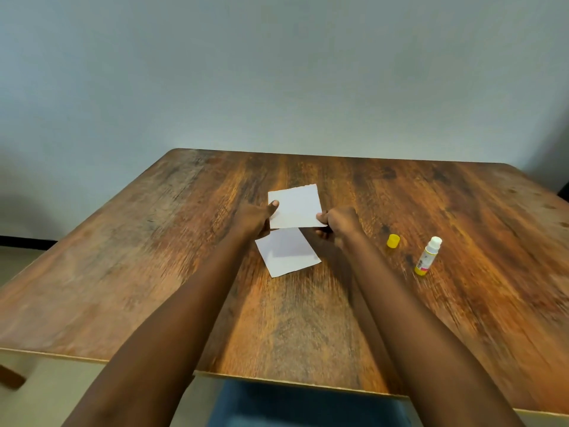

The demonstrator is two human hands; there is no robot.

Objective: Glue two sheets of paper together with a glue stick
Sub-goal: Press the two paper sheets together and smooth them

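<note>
— Where are the sheets?
— The upper sheet (295, 206) is held at mid-frame. The left hand (254, 218) pinches its left edge, thumb on top; the right hand (338, 224) pinches its lower right corner, fingers curled. The lower sheet (288, 252) lies flat on the table (123, 257) just below; whether the two touch, I can't tell.
— And the glue?
— The glue stick (428, 256), uncapped, sits at the right, its yellow cap (393, 241) just left of it
</note>
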